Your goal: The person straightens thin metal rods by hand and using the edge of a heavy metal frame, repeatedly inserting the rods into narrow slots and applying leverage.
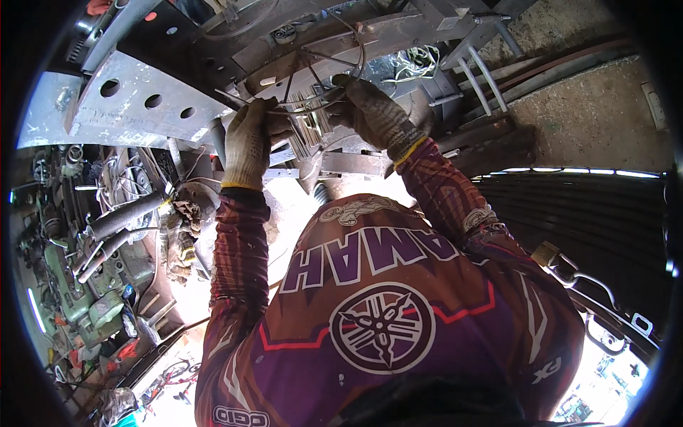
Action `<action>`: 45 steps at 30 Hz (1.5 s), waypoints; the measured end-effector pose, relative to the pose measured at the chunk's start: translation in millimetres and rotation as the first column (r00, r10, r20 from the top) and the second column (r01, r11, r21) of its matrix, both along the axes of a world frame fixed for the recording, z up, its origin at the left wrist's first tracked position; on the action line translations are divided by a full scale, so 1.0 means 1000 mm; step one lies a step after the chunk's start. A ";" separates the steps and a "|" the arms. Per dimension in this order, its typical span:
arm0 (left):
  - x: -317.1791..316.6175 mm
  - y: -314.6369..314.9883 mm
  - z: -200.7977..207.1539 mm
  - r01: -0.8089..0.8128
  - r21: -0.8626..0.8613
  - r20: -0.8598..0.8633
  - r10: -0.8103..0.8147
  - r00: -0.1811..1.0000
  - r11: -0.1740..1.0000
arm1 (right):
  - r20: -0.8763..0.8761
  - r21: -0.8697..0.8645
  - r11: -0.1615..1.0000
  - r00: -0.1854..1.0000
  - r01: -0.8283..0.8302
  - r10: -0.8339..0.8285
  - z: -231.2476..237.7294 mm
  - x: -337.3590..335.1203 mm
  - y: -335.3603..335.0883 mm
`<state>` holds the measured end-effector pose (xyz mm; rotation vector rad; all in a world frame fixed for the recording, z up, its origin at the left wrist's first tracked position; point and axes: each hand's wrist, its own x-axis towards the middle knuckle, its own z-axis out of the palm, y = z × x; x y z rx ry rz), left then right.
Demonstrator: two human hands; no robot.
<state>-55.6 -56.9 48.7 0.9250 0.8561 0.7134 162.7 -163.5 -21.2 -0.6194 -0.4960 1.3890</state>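
Wire frame (pixel 313 78), thin rods welded into rings and spokes, sits up on the steel bench (pixel 142 99) right in front of me. My left hand (pixel 249 142), gloved, is closed around its lower rim. My right hand (pixel 373 110), gloved too, clamps the ring on the other side. Grey pipes (pixel 117 228) lie well off to my left.

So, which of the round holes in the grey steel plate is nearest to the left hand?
The rightmost hole of the three in a row on the plate. It lies closest to the gloved left hand; the other two sit farther left.
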 end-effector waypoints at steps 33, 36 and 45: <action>0.029 0.078 0.022 0.064 0.235 -0.401 0.036 0.916 0.970 | 0.352 -0.093 0.926 0.882 0.367 -0.314 -0.008 -0.029 0.038; 0.028 0.075 0.022 0.091 0.192 -0.385 -0.011 0.923 0.977 | 0.336 -0.077 0.931 0.889 0.356 -0.312 -0.007 -0.029 0.032; 0.005 0.010 0.009 -0.067 0.033 -0.184 0.072 0.980 0.997 | 0.197 -0.051 0.992 0.975 0.118 -0.106 -0.014 0.000 0.010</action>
